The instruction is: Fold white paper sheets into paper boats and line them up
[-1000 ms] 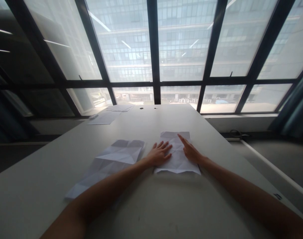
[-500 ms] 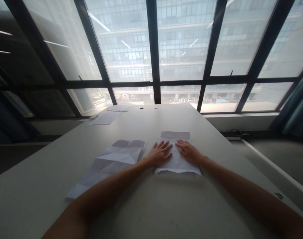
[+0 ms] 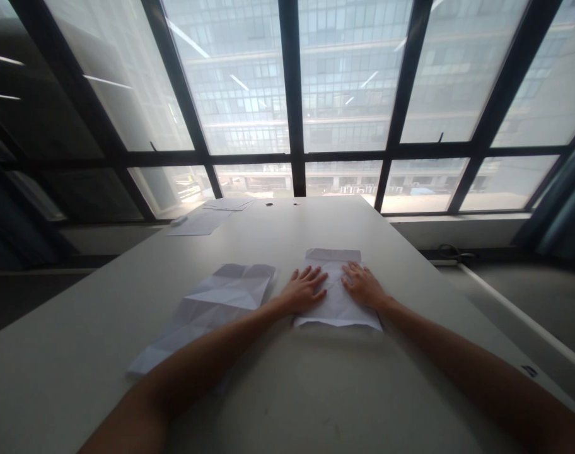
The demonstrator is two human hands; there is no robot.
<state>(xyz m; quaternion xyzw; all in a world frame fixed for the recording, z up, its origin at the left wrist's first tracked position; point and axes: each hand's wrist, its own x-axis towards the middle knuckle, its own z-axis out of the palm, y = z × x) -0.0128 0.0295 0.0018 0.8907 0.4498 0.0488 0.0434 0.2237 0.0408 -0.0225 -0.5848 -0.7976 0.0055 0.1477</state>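
A creased white sheet of paper (image 3: 335, 310) lies on the table in front of me, with a folded strip along its far edge. My left hand (image 3: 304, 291) rests flat on its left side, fingers spread. On the right side of the same sheet lies my right hand (image 3: 363, 286), palm down with fingers stretched out. Neither hand grips anything. To the left, a second creased paper (image 3: 216, 296) with fold lines lies on the table, its near part partly covered by my left forearm.
The white table (image 3: 287, 391) reaches toward tall windows. Several flat papers (image 3: 200, 223) lie at its far left corner. Two small dark spots are near the far edge. A cable (image 3: 451, 252) and a pale pipe (image 3: 519, 315) are beyond the right edge.
My right hand has slid slightly to the right and away from me over the paper, widening the gap between my hands. My left hand has stayed in place.
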